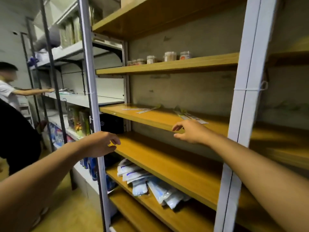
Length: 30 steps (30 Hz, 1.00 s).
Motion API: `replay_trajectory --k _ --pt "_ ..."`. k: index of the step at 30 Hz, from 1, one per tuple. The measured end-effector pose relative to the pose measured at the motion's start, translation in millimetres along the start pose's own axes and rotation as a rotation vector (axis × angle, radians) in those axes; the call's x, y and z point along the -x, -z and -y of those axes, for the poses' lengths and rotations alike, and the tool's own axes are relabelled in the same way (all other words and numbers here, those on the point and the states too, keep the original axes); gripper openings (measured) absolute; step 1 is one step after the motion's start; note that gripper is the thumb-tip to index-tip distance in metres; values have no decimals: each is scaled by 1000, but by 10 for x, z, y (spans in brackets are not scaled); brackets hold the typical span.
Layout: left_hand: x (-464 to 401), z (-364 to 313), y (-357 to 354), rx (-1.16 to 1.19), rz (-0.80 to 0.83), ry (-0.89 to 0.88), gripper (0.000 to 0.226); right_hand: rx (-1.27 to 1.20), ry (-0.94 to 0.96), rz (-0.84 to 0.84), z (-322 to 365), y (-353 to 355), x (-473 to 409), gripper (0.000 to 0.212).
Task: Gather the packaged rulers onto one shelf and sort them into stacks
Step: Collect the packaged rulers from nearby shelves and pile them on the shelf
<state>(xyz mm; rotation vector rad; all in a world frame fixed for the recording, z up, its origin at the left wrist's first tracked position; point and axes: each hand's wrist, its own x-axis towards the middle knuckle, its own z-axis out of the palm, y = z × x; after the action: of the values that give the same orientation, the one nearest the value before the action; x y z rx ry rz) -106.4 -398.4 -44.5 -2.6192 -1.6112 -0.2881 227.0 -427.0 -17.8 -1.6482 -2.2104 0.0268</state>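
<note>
Packaged rulers lie flat on the middle wooden shelf (160, 120): one pair of packs at the left (145, 110) and a bunch with yellow-green header cards at the right (189, 115). My right hand (189, 131) hovers at that shelf's front edge, just in front of the right bunch, fingers apart and holding nothing. My left hand (102, 144) is lower left, by the white upright post (91, 97) and the bare shelf below (158, 158), open and holding nothing.
Small jars (169, 56) stand on the shelf above. White and blue plastic packets (150, 181) lie heaped on a lower shelf. A second white post (245, 97) bounds the bay on the right. A person (10, 91) reaches into grey shelving at the left.
</note>
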Motion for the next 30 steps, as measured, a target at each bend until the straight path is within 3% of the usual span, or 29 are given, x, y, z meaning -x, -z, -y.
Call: replay_trajectory --k 7,13,22,27,30 --pt "-1052 24 176 12 -57 -23 24 -95 -86 -103 -372 -186 -806 33" --pt "-1784 63 73 2 -44 -45 26 -155 -297 -205 -733 -252 -1390 29" --pt "-2700 434 -161 16 -127 -49 32 -15 -438 -179 -919 -408 -1847 33" --pt "-3114 894 -361 82 -142 42 34 22 -542 -184 -1031 -382 -1991 25" --pt "-3375 1100 -429 108 -134 58 41 80 -610 -128 -1028 -358 -2103 33"
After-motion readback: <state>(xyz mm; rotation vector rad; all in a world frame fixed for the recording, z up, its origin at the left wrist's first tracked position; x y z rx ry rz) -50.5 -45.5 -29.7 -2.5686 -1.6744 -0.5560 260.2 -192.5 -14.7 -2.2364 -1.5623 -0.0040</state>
